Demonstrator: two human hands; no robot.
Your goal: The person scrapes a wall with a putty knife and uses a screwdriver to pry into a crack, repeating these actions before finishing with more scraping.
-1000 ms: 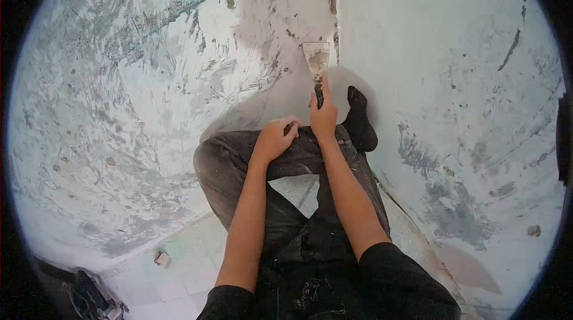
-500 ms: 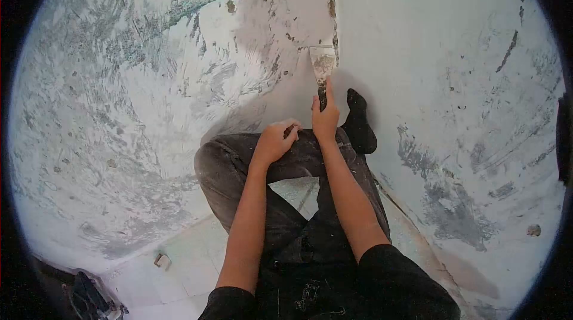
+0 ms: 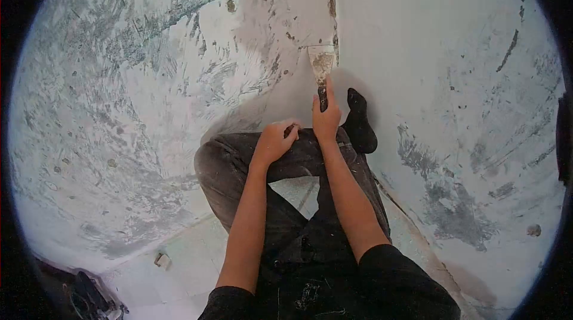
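Observation:
My right hand (image 3: 326,120) is wrapped round the black handle of a putty knife (image 3: 322,64), with the index finger stretched along it. The knife's wide, stained blade points up and lies at the wall, just left of the cracked corner joint (image 3: 333,12). On the dark trousers (image 3: 224,156), near the knee, rests my left hand (image 3: 276,142) with its fingers curled in. Whatever those fingers may hold is hidden; only a dark gap shows between thumb and forefinger.
The left wall (image 3: 137,111) is patchy grey and white, with scrape marks and small holes. A smoother wall (image 3: 412,69) stands on the right. My black-socked foot (image 3: 359,123) is close to it. A small pale block (image 3: 162,261) and a dark bundle (image 3: 89,296) lie lower left.
The putty knife's blade has shifted very slightly left and up, away from the corner joint. My left hand and legs stay where they were.

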